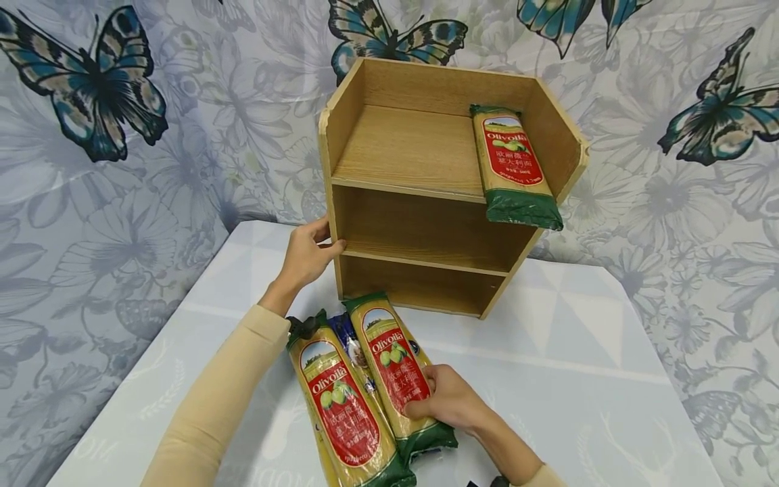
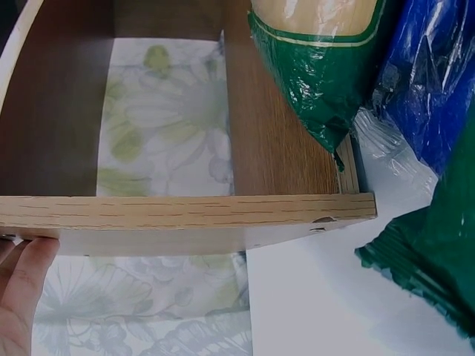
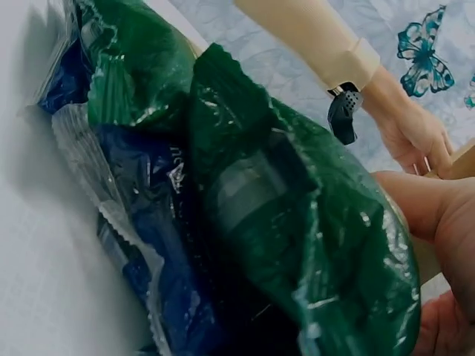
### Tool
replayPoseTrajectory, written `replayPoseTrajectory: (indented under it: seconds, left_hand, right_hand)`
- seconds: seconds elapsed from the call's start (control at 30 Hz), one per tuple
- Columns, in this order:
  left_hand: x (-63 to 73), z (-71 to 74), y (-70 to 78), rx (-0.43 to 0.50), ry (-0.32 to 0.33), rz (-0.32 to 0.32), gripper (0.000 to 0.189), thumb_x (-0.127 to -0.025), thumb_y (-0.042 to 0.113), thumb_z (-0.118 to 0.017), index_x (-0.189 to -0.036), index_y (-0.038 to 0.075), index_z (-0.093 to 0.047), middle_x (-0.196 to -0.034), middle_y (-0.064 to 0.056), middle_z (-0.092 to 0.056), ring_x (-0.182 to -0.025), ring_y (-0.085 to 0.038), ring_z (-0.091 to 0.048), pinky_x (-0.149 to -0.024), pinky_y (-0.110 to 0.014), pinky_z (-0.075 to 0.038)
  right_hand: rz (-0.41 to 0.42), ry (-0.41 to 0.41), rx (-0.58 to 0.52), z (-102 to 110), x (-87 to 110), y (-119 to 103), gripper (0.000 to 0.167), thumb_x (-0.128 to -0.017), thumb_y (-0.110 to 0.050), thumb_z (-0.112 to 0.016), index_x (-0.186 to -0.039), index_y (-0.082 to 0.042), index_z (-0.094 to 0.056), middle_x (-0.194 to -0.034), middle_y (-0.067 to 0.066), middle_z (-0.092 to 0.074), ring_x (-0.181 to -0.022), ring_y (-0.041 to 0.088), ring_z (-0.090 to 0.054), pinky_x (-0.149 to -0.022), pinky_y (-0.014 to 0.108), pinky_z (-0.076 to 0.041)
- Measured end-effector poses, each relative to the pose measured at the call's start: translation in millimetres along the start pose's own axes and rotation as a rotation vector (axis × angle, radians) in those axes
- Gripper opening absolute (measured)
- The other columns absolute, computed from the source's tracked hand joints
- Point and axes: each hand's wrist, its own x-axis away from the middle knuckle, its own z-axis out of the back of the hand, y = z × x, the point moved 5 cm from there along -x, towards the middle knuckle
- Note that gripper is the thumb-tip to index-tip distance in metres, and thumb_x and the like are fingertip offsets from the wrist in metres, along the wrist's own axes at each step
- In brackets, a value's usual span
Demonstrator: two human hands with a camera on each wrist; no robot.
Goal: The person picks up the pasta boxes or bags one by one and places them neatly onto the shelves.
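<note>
At the left side of a wooden shelf (image 1: 420, 145), my left hand (image 1: 304, 258) grips the side panel, thumb on its front edge. My right hand (image 1: 455, 399) holds a packet of pasta (image 1: 392, 358) with a red label and green ends, its thumb across the front. Beside that packet lies a second Olivoila pasta packet (image 1: 341, 399). A blue packet (image 1: 353, 345) shows partly between the two; in the right wrist view the blue wrapper (image 3: 159, 237) has a clear crimped edge. Another pasta packet (image 1: 517, 162) lies on the shelf's top tier against the right wall.
The shelf has two lower tiers and stands toward the back of a white table (image 1: 566, 379). Behind it hangs a floral cloth (image 1: 243, 122) with large butterflies. The top packet's green end juts past the shelf's front edge.
</note>
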Motion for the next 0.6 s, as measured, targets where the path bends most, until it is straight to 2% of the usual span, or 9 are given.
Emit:
replayPoseTrajectory:
  seconds: [0.3, 0.43, 0.6]
  left_hand:
    - [-0.2, -1.7, -1.1, 0.0, -0.008, -0.007, 0.057, -0.093, 0.001, -0.072, -0.147, 0.005, -0.054, -0.13, -0.019, -0.066, -0.119, -0.031, -0.065, -0.092, -0.044, -0.058]
    - [-0.8, -1.8, -1.2, 0.009, -0.011, -0.015, 0.055, -0.092, 0.0, -0.072, -0.145, 0.004, -0.057, -0.128, -0.019, -0.067, -0.12, -0.031, -0.065, -0.093, -0.047, -0.057]
    - [-0.9, -0.9, -0.4, 0.004, -0.009, -0.019, 0.055, -0.092, 0.0, -0.072, -0.145, 0.005, -0.057, -0.128, -0.018, -0.068, -0.119, -0.031, -0.065, -0.093, -0.046, -0.058]
  right_hand:
    - [0.043, -0.082, -0.179, 0, 5.9, 2, 0.054, -0.079, -0.001, -0.076, -0.125, 0.014, -0.051, -0.097, 0.016, -0.071, -0.081, 0.024, -0.07, -0.071, 0.033, -0.061]
    - [0.069, -0.08, -0.258, 2, 10.8, 4, 0.059, -0.081, 0.0, -0.077, -0.128, 0.017, -0.048, -0.099, 0.019, -0.071, -0.083, 0.027, -0.072, -0.073, 0.035, -0.062]
    - [0.095, -0.083, -0.295, 2, 16.9, 11, 0.064, -0.082, -0.001, -0.078, -0.133, 0.018, -0.044, -0.106, 0.021, -0.07, -0.089, 0.029, -0.071, -0.077, 0.038, -0.062]
